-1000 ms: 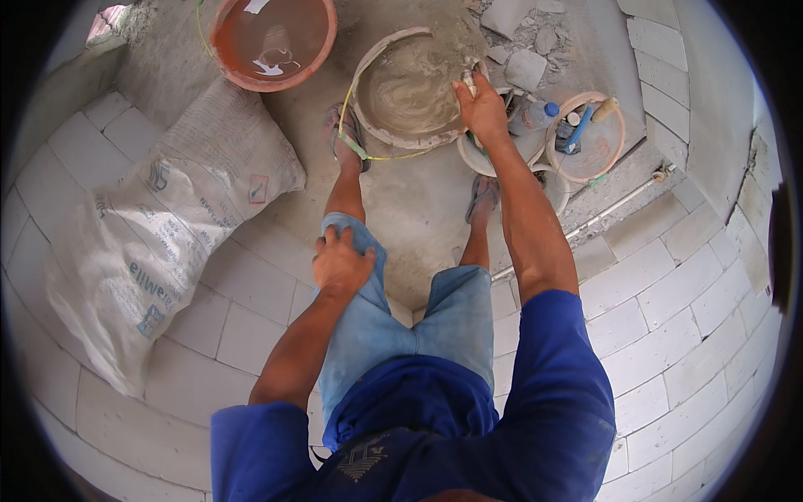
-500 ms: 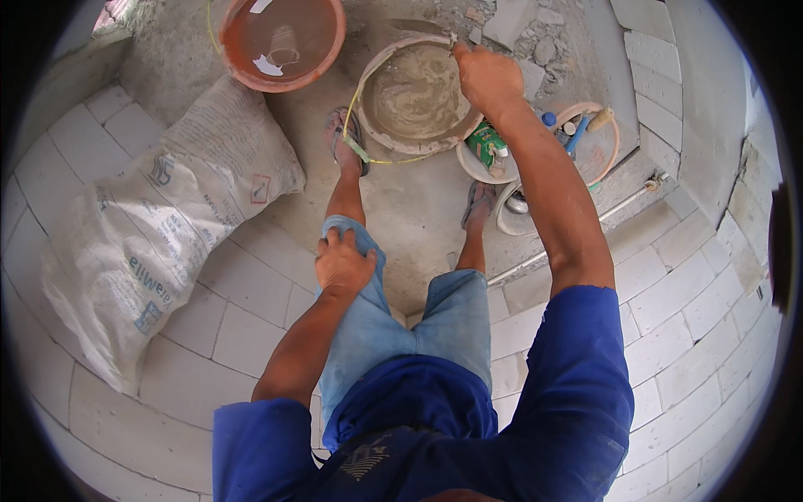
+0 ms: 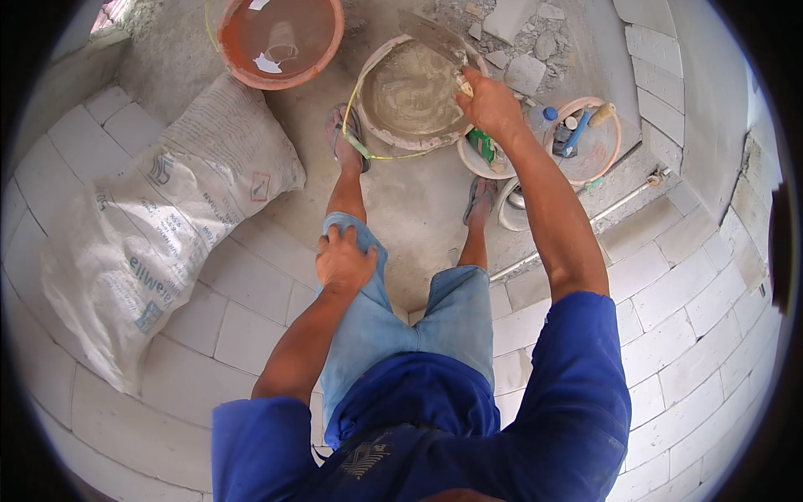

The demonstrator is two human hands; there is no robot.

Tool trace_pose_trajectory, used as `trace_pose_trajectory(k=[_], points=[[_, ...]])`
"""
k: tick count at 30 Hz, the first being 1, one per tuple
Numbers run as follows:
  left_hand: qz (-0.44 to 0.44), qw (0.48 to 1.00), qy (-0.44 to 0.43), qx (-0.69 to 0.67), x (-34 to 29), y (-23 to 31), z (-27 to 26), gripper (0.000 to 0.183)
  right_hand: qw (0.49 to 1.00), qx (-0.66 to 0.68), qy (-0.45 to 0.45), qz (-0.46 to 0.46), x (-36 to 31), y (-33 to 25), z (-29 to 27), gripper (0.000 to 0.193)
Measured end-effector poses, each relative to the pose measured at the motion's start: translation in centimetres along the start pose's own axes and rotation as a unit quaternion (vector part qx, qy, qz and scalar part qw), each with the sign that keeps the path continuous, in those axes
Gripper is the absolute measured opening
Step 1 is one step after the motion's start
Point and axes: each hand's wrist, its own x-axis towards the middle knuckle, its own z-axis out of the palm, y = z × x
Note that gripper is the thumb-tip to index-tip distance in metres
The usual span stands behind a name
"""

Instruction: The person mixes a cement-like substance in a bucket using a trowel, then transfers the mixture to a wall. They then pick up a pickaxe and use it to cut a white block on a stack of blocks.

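At the right rim of a round bucket [image 3: 386, 138] of wet grey mortar [image 3: 414, 88], my right hand [image 3: 489, 105] is closed around the handle of a trowel [image 3: 431, 35]. Its flat blade points up and left over the bucket's far rim. My left hand [image 3: 345, 258] lies open on my left knee, fingers draped over the light blue shorts [image 3: 360, 322]. The bucket's yellow handle [image 3: 358, 147] hangs over the near left side, by my left foot.
An orange-red basin [image 3: 227, 52] of cloudy water stands beyond. A white sack [image 3: 167, 217] lies on the left. Right of the mortar are a small bucket [image 3: 499, 174], a tub of tools [image 3: 615, 155] and a pipe [image 3: 615, 213]. Broken rubble [image 3: 525, 74] lies behind; block walls [image 3: 661, 309] surround.
My right hand has drawn slightly nearer and turned, and the trowel blade has swung into clear view above the rim. My left hand stays on the knee.
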Motion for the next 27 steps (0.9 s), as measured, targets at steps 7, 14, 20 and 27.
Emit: trace_pose_trajectory(k=[7, 14, 20, 27], points=[[0.001, 1.000, 0.012, 0.000, 0.2, 0.0, 0.4, 0.067, 0.884, 0.457, -0.015, 0.099, -11.9, 1.9, 9.1, 0.043], [0.007, 1.000, 0.019, 0.014, 0.5, 0.0, 0.7, 0.065, 0.891, 0.345, -0.232, 0.182, -22.3, 3.6, 16.3, 0.041], [0.009, 0.999, 0.022, 0.026, 0.3, 0.2, 0.8, 0.064, 0.967, 0.234, -0.077, 0.068, -18.3, -0.9, 18.2, 0.053], [0.011, 0.999, 0.030, 0.016, 0.6, -0.3, 1.3, 0.064, 0.761, 0.596, 0.085, 0.241, -20.4, 0.1, 14.7, 0.039]])
